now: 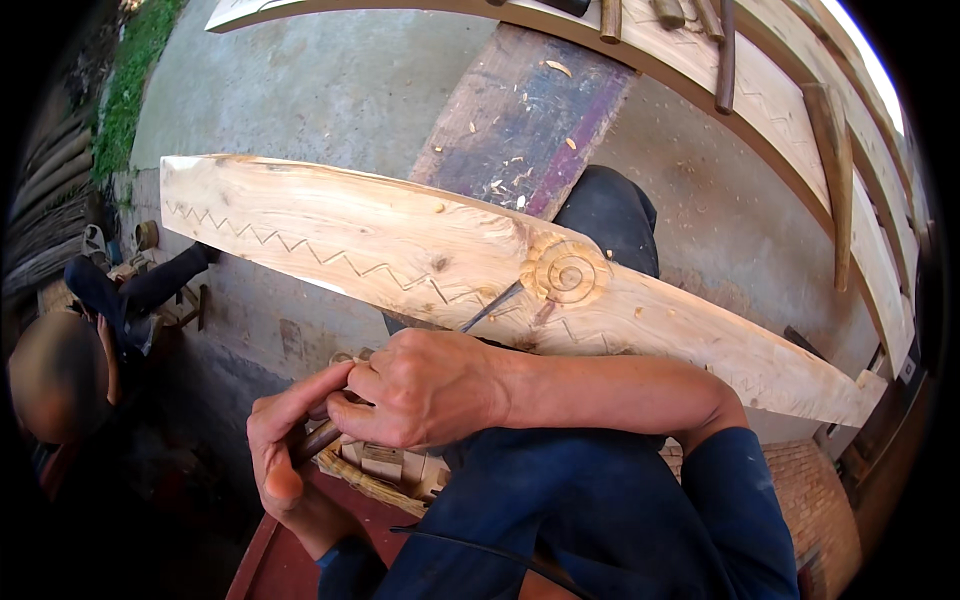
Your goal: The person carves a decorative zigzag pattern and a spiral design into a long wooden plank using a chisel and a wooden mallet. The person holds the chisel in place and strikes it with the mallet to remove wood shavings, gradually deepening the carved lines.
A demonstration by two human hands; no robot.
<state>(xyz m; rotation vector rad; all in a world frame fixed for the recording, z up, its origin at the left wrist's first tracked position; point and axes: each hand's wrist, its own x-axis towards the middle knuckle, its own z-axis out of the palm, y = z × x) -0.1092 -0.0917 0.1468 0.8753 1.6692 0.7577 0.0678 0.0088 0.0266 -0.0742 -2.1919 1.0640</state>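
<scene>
A carving chisel [490,307] slants across the middle, its dark metal blade pointing up and right. The tip rests at the lower left edge of a round spiral carving [567,272] on a long pale wooden board [350,215]. My right hand [415,390] is closed around the chisel behind the blade, and its wrist lies near the board's near edge. Lower left, my left hand [285,440] wraps round the brown wooden handle end, close against the right fingers. Part of the chisel is hidden under the right hand. A zigzag line runs along the board.
Another long board [690,75] across the top and right carries several tool handles and a wooden mallet [830,180]. A stained plank [520,110] with wood chips supports the work. Below my hands is a basket [375,485] of wood blocks. Another person [60,375] sits at left.
</scene>
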